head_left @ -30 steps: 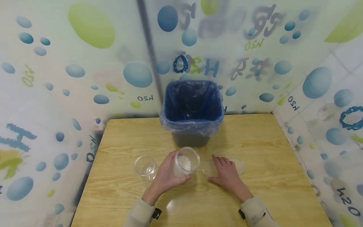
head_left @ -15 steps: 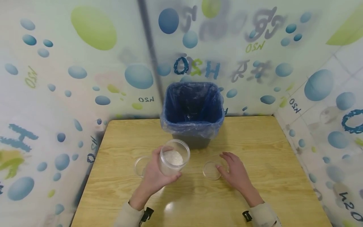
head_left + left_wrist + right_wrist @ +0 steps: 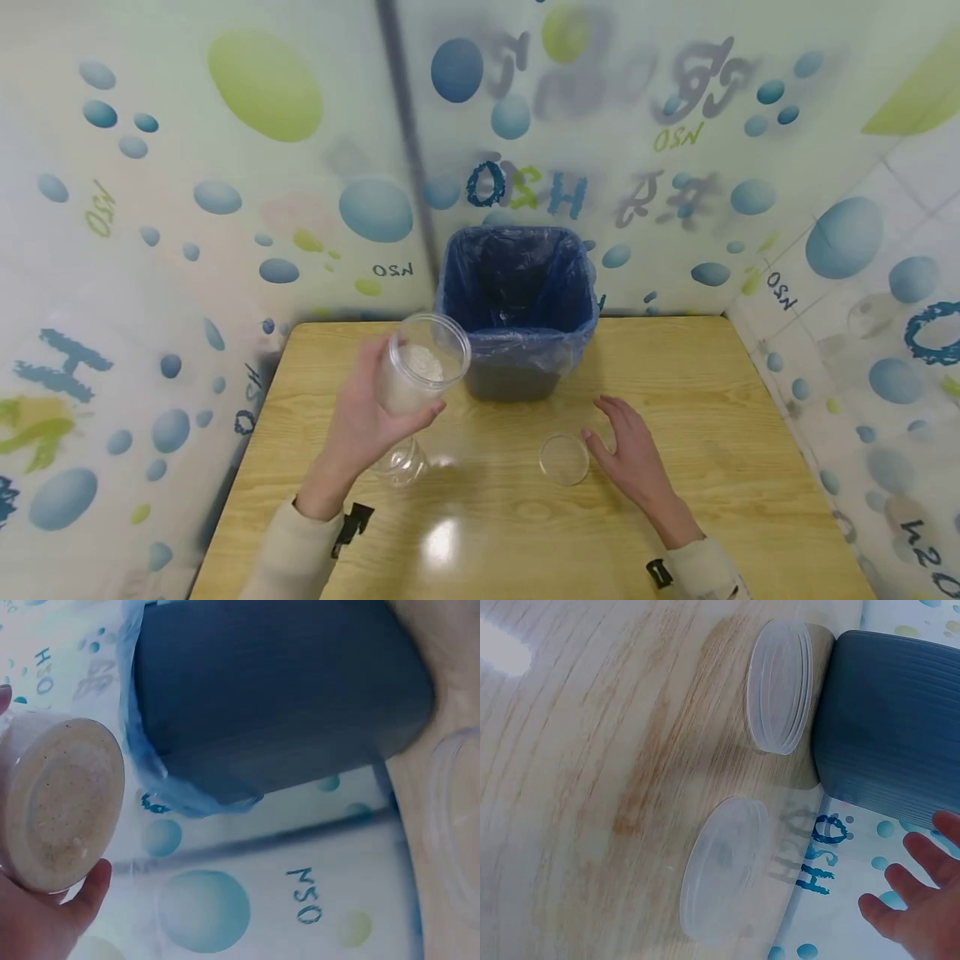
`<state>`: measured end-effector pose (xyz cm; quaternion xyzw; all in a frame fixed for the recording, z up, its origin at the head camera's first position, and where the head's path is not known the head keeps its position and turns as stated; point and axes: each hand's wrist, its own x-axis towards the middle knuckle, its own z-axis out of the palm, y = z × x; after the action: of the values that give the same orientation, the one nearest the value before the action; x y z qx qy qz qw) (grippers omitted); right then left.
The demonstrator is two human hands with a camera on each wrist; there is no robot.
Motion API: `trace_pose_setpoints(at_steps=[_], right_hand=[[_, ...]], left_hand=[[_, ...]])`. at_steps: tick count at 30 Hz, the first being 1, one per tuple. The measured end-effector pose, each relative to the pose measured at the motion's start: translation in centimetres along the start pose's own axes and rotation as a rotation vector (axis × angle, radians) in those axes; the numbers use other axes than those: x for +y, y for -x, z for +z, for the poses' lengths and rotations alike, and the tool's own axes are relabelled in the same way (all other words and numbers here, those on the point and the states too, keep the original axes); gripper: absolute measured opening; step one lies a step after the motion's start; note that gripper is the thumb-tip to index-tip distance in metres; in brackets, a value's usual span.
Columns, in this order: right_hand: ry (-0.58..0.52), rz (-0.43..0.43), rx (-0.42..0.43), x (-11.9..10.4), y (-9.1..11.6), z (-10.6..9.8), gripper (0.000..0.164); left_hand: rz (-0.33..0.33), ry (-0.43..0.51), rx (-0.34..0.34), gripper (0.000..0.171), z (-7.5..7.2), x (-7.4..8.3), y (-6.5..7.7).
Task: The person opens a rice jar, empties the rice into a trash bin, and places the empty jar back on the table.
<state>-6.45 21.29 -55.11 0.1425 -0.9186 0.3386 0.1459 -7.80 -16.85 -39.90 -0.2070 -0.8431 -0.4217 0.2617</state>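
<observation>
In the head view my left hand point(image 3: 358, 417) grips a clear plastic jar point(image 3: 393, 387) with white grainy contents. The jar is lidless and tilted, its mouth just left of the bin's rim. Its pale base point(image 3: 67, 802) shows in the left wrist view. Beneath this hand a second clear jar point(image 3: 402, 464) stands on the table, partly hidden by the wrist. My right hand point(image 3: 633, 457) hovers with fingers spread, holding nothing, beside a round clear lid point(image 3: 564, 459). The right wrist view shows that flat lid point(image 3: 724, 870) and another round clear piece point(image 3: 780, 686) close to the bin.
A dark grey bin point(image 3: 510, 379) lined with a blue plastic bag point(image 3: 517, 342) stands at the back of the wooden table point(image 3: 495, 533). Behind the table rises a wall point(image 3: 300, 208) printed with blue and green drops. A side wall point(image 3: 840, 333) closes off the right.
My left hand has lifted the filled jar up and to the left, beside the bin's rim. My right hand has drawn off the lids a little to the right.
</observation>
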Motion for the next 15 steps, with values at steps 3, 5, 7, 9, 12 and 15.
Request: trace_pose_setpoints(at_steps=[3, 5, 7, 9, 12, 15], right_hand=[[-0.001, 0.006, -0.013, 0.0, -0.1, -0.1, 0.053], [0.003, 0.0, -0.013, -0.1, -0.2, -0.2, 0.052], [0.012, -0.01, -0.003, -0.2, -0.3, -0.3, 0.051], [0.023, -0.02, 0.014, -0.2, -0.4, -0.3, 0.049], [0.035, -0.021, 0.029, -0.2, -0.5, -0.3, 0.047], [0.04, -0.004, 0.013, -0.1, -0.6, -0.2, 0.048]], left_hand=[[-0.008, -0.043, 0.003, 0.095, -0.9, -0.2, -1.4], [-0.033, -0.067, -0.002, 0.096, -1.3, -0.3, -2.5], [-0.067, -0.086, -0.018, 0.096, -1.5, -0.5, -3.4], [-0.09, -0.097, -0.041, 0.097, -1.5, -0.7, -4.3], [-0.079, -0.134, -0.073, 0.095, -1.5, -1.3, -5.6], [-0.031, -0.182, -0.113, 0.094, -1.3, -1.8, -6.9]])
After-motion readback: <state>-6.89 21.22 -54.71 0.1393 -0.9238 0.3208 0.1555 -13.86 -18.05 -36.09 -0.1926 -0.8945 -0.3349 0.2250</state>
